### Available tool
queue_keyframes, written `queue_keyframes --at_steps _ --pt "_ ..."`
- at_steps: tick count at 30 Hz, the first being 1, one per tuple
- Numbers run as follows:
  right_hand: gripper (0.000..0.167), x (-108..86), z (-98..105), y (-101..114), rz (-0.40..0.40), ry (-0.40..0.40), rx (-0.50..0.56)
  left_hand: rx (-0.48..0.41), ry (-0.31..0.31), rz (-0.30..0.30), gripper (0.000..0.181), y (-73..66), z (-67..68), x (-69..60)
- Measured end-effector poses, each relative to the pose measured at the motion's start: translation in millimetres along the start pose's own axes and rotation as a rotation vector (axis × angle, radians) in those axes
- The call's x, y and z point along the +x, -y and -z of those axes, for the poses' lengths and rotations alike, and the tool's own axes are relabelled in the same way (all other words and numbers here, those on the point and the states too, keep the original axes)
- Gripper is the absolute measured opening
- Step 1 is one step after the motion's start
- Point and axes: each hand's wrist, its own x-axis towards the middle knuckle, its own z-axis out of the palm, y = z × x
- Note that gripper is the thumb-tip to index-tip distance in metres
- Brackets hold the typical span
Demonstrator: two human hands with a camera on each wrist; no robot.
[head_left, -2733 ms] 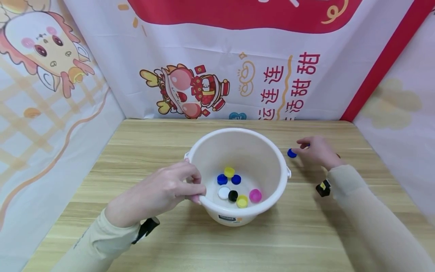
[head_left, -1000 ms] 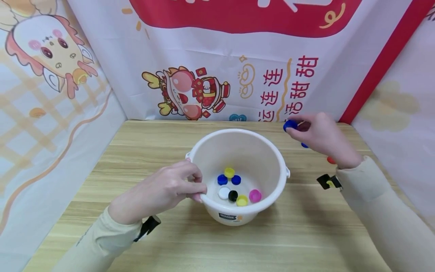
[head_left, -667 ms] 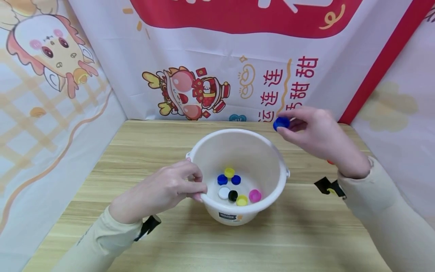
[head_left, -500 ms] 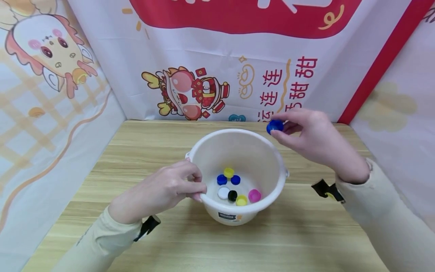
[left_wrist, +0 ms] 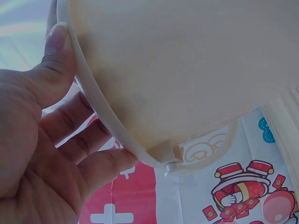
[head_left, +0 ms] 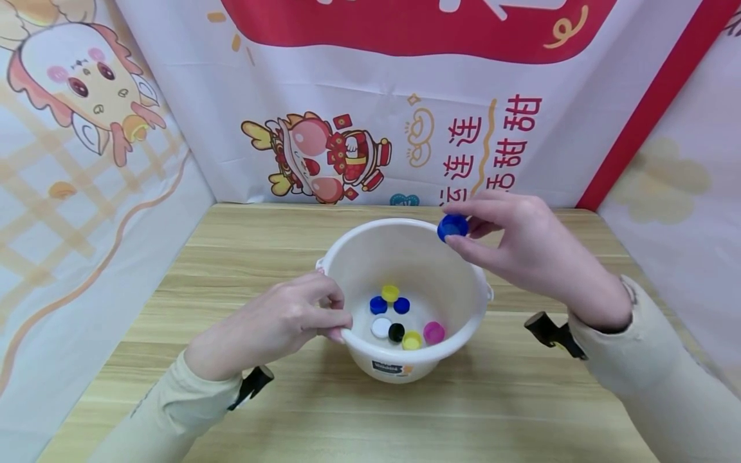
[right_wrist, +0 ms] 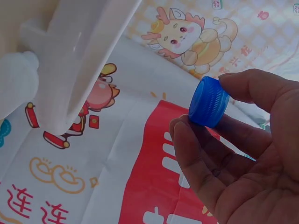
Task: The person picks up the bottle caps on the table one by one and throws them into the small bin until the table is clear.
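- The person's left hand has a nearly closed pinch on the bucket's rim; the left wrist view adds thumb against the rim and fingers outside the wall.
- The person's right hand pinches a blue cap, its fingers bent and parted only by the cap's width.
- A printed cloth stands behind the wooden table; the table is plain in the head view alone.
- The white bucket stands upright on the table. Only the head view shows its floor.
- A thin handle loops from the rim in the left wrist view; the head view shows mainly the side lugs.
- In the bucket lie one white, one pink, one black, two yellow and two blue caps.
- The held cap overlaps the bucket's far-right rim in the head view; the right wrist view shows it clear of the bucket, its side ridged.
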Motion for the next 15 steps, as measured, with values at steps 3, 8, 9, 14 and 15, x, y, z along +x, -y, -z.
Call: queue_keyframes --at_steps 3,8,9,14,15 --pt "0.039 0.0 0.3 2.9 0.005 0.007 0.004 0.001 0.002 0.004 0.020 -0.1 0.2 0.1" --pt "0.039 0.1 0.4 6.4 0.022 0.013 0.032 0.004 -0.005 -0.009 0.020 0.4 -0.1 0.3" --pt "0.039 0.1 0.4 7.0 0.025 0.015 0.037 0.005 -0.007 -0.011 0.020 0.6 -0.2 0.3" --pt "0.039 -0.5 -0.6 9.2 0.026 0.018 0.053 0.011 -0.009 -0.018 0.018 0.6 -0.4 0.3" --pt "0.039 -0.6 -0.9 9.6 0.026 0.019 0.055 0.012 -0.006 -0.016 0.017 0.4 -0.2 0.1"
